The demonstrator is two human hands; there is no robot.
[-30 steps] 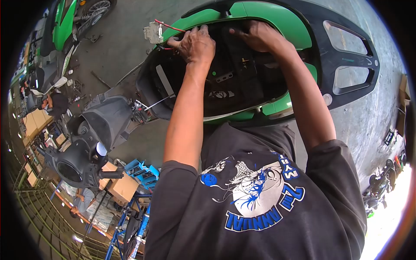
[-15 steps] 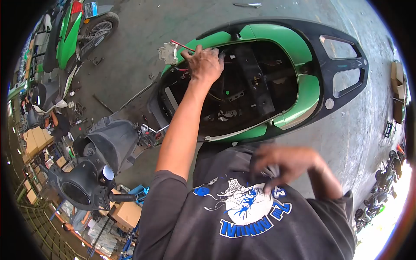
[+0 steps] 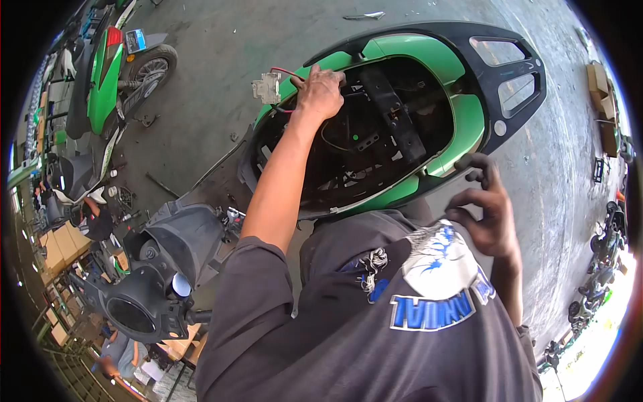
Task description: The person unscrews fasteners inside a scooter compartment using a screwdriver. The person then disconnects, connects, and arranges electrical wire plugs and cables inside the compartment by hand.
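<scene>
My left hand (image 3: 320, 95) lies over the green rim (image 3: 455, 130) of a scooter's rear body, its fingers curled. Whatever is in its grip is hidden under the palm. A red wire (image 3: 287, 71) runs from my left thumb to a pale grey block (image 3: 266, 88) that resembles a circuit breaker, just outside the rim. Within the body opening, a black crossbar (image 3: 395, 117) spans dark parts and wiring. My right hand (image 3: 485, 208) hovers close to the rim's near side, holding nothing, its bent fingers spread apart.
The scooter's grey front cover (image 3: 181, 234) and handlebar unit (image 3: 130, 311) are at lower left. Another green scooter (image 3: 104, 87) stands at upper left. Cardboard boxes (image 3: 63, 244) and other people are at far left; more boxes (image 3: 599, 90) line the right.
My right hand has moved from in front of my shirt outward to the right, and its fingers have spread. My left hand stays at the rim. The view has shifted slightly.
</scene>
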